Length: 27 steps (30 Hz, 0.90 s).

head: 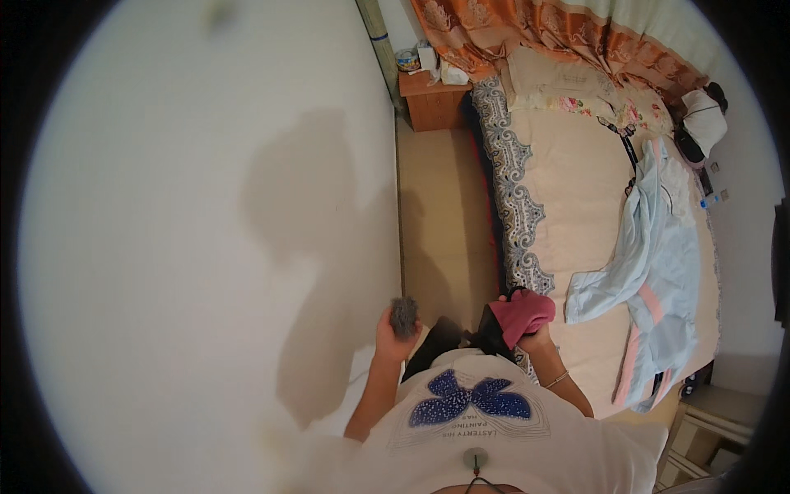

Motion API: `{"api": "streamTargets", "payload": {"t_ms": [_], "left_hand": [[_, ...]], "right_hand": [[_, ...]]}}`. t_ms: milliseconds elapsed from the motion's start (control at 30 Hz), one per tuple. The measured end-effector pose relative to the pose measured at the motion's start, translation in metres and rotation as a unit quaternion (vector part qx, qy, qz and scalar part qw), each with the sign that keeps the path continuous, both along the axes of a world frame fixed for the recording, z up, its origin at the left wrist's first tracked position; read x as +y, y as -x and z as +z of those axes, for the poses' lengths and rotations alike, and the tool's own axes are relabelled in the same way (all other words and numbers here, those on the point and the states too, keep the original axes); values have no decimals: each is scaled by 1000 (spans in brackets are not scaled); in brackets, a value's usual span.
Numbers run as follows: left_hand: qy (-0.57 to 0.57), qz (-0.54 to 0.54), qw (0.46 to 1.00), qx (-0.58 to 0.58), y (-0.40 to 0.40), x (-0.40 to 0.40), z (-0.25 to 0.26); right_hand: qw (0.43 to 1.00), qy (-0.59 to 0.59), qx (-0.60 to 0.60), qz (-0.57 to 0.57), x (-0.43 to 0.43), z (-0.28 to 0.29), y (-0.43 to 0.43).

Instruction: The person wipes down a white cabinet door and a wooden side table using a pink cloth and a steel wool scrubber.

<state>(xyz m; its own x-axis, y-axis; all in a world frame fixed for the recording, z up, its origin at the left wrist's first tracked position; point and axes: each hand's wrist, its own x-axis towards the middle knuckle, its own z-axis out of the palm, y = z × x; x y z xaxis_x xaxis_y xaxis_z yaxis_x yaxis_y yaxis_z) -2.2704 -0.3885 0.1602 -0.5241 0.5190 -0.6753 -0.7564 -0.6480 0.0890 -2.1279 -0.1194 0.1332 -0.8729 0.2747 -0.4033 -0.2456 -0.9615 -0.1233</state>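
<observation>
In my left hand [395, 339] lies a small grey fuzzy object [404, 317], possibly a scouring pad or a fluffy ball; its exact kind cannot be told. The palm faces up beside the white wall. My right hand [536, 338] holds a folded dark pink cloth item [524, 313] with black parts, over the near left edge of the bed. Its fingers are partly hidden beneath the fabric. A light blue garment with pink panels [654, 272] is spread on the bed to the right of that hand.
The bed [574, 228] has a patterned border, with pillows [558, 80] at its far end. A wooden nightstand [435, 105] stands at the end of the narrow floor strip [441, 216]. Orange curtains [555, 25] hang behind. Wooden furniture [697, 438] stands at the lower right.
</observation>
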Motion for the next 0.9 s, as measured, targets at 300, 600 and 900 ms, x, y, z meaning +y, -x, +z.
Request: {"api": "streamTargets", "payload": {"t_ms": [300,600,900], "left_hand": [[31,-79,996,25,195,107,22],[73,-79,994,24,335,221,22],[115,-204,959,161,449,315,38]], "right_hand": [[907,-371,-189,-57,91,16,104],[977,-150,-120,-87,241,-19,234],[801,-551,-231,37,320,28,455]]}}
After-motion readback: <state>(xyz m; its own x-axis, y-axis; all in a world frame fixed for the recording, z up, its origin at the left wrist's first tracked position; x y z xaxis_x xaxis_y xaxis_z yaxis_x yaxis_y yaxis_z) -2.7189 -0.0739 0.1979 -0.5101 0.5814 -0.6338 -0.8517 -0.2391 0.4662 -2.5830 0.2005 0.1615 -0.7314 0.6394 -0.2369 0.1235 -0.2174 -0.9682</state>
